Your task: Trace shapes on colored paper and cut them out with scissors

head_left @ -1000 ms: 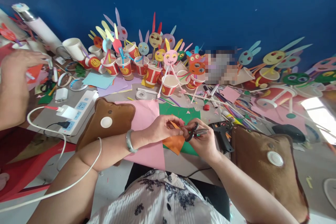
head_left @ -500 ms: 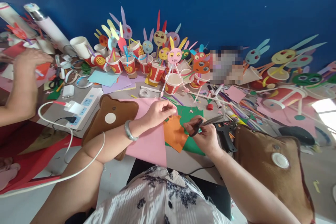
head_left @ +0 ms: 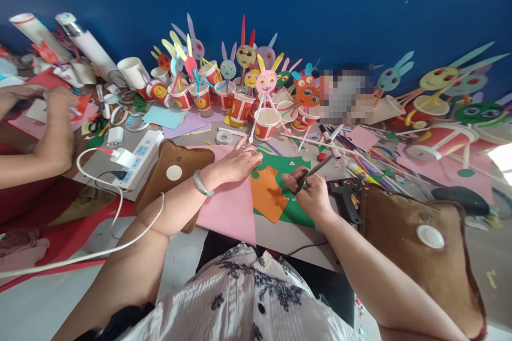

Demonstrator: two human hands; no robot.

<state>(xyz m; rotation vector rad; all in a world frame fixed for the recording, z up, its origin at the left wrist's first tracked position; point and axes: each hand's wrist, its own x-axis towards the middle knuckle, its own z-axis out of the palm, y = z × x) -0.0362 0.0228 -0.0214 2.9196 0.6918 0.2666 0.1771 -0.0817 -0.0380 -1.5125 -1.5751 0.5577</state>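
My left hand, a bangle on its wrist, lies low over the top of a pink paper sheet with its fingers stretched out. Its fingertips reach the edge of a green paper sheet. On the green sheet rests an orange paper piece with cut edges. To the right, my right hand is closed round the handles of a pair of scissors, whose blades point up and away to the right. Just beyond my left hand stands a red-and-white paper cup with a pink rabbit face.
Paper cups with rabbit faces line the blue wall. A power strip and a brown cushion-like pouch lie left; a black glue gun and another brown pouch lie right. Another person's hands work at far left.
My left hand has gone from a pinch to stretched-out fingers and lowered toward the paper. The scissors' blades now point more steeply upward. The whole view has shifted slightly.
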